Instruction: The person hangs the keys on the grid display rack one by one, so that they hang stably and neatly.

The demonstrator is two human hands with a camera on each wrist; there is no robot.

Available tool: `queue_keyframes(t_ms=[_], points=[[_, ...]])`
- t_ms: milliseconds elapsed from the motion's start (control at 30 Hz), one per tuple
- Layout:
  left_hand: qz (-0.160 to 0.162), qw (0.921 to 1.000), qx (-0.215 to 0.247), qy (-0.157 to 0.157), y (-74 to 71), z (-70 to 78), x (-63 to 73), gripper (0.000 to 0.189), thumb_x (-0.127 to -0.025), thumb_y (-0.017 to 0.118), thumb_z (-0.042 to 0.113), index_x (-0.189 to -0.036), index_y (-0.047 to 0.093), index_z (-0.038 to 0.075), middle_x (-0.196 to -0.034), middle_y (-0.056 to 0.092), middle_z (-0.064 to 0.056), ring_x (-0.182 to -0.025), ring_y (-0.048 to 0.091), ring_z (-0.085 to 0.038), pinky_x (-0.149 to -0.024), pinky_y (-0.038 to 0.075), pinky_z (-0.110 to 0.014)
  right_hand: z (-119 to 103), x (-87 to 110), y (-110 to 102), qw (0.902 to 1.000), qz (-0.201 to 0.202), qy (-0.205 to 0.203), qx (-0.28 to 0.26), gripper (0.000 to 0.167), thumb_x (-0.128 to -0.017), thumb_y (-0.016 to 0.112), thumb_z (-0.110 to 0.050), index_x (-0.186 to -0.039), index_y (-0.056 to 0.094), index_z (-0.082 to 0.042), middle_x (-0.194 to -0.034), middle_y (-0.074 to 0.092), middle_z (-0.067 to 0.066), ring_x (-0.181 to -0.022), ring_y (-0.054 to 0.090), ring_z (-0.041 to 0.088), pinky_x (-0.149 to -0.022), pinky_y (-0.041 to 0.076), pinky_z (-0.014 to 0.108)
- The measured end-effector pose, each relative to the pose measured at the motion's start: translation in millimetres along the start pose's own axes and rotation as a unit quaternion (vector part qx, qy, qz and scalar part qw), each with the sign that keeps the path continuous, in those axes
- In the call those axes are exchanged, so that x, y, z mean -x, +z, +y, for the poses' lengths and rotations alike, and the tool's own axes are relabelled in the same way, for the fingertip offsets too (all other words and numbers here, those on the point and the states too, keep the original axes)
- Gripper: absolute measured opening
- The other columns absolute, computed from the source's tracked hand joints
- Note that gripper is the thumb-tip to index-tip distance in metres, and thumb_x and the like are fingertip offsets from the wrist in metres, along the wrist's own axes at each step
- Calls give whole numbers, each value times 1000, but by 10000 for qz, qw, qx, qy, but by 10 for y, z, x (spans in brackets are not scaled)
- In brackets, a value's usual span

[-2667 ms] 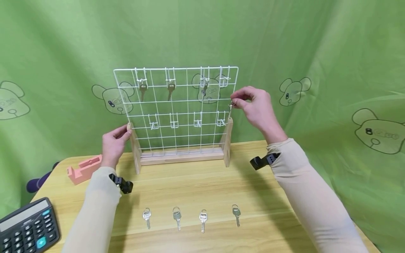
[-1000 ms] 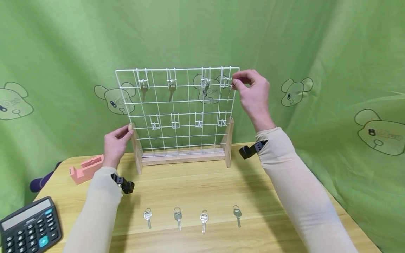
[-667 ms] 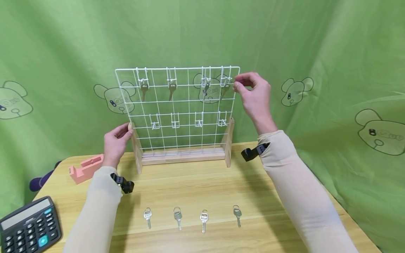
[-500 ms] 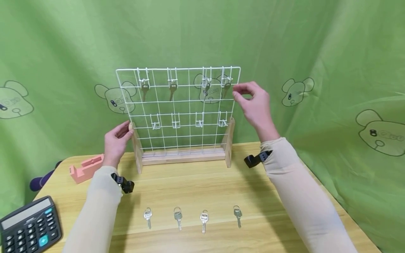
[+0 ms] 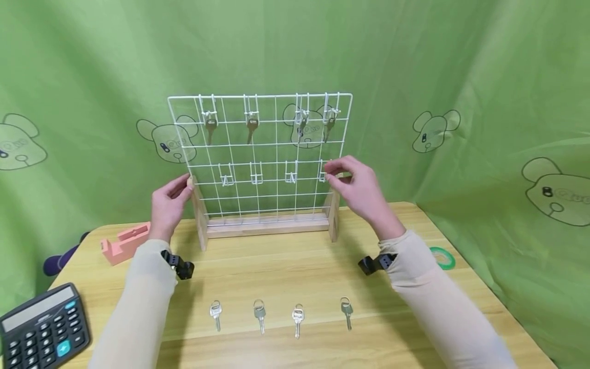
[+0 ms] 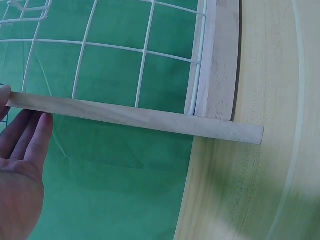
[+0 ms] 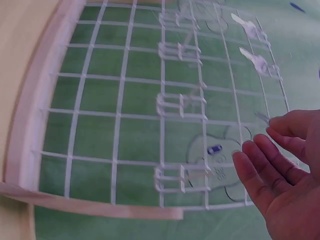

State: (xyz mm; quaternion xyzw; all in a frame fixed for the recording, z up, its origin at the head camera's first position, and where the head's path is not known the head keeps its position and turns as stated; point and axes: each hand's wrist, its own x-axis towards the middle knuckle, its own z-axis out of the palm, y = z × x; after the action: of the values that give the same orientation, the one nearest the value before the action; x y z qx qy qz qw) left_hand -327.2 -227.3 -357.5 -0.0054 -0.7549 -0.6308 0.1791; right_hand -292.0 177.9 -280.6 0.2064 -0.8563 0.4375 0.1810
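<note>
A white wire grid rack stands on wooden side posts. My left hand pinches the top of its left wooden post, between thumb and fingers, as the left wrist view also shows. Along the upper row of hooks hang several keys, the rightmost key among them. The lower hooks carry no keys. In front of the lower right hook is my right hand, holding nothing, its fingers loosely bent; in the right wrist view they are relaxed beside the grid. Several ringed keys lie in a row on the table.
A black calculator sits at the table's front left. Behind the left forearm is a pink tape dispenser. A green ring of tape lies beside the right sleeve, near the right edge. A green curtain hangs behind the rack.
The right hand has hung a key on the upper right hook and let go of it, then moved down to the lower right hook. The left hand has stayed on the post.
</note>
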Motion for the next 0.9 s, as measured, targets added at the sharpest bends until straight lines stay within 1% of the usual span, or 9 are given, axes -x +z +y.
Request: queue_keyframes(t_ms=[167, 233, 433, 633, 767, 900], points=[[33, 9999, -64, -99, 2, 29, 1, 45, -97, 65, 22, -140, 54, 11, -141, 53, -12, -125, 53, -22, -102, 46, -24, 35, 138, 176, 9985, -457, -274, 107, 21, -92, 66, -2, -113, 65, -1, -107, 63, 8, -94, 61, 21, -84, 57, 33], [53, 9999, -58, -116, 6, 34, -1, 45, -97, 65, 21, -139, 54, 10, -141, 53, -13, -125, 54, -22, -102, 46, -24, 61, 182, 247, 9972, -645, -348, 154, 21, -92, 67, -1, -112, 66, -1, -105, 63, 8, -92, 62, 21, -82, 58, 32], [81, 9999, -79, -101, 7, 29, -15, 44, -97, 65, 20, -138, 55, 8, -140, 54, -15, -124, 55, -23, -100, 47, -23, 97, 269, 443, 9910, -1213, -519, 217, 20, -92, 67, -3, -112, 66, -1, -104, 64, 5, -94, 62, 18, -82, 58, 29], [74, 9999, -135, -20, 6, 27, -24, 43, -97, 64, 18, -138, 55, 7, -138, 54, -16, -122, 56, -24, -99, 48, -22, 110, 314, 625, 9808, -1779, -703, 374, 23, -94, 65, -8, -116, 66, -2, -110, 65, 4, -99, 63, 18, -86, 57, 28], [53, 10000, -74, -11, 9, 27, -25, 43, -97, 64, 16, -138, 55, 6, -139, 54, -17, -123, 55, -24, -99, 48, -22, 78, 341, 747, 9739, -2122, -726, 351, 23, -93, 66, -7, -116, 67, -2, -110, 66, 8, -101, 63, 20, -87, 57, 31], [75, 10000, 42, -19, 15, 18, -21, 43, -97, 64, 15, -138, 54, 5, -139, 53, -18, -124, 55, -24, -99, 48, -22, 15, 380, 892, 9647, -2467, -807, 455, 23, -93, 67, -8, -115, 67, -2, -110, 67, 9, -101, 63, 20, -90, 56, 35]])
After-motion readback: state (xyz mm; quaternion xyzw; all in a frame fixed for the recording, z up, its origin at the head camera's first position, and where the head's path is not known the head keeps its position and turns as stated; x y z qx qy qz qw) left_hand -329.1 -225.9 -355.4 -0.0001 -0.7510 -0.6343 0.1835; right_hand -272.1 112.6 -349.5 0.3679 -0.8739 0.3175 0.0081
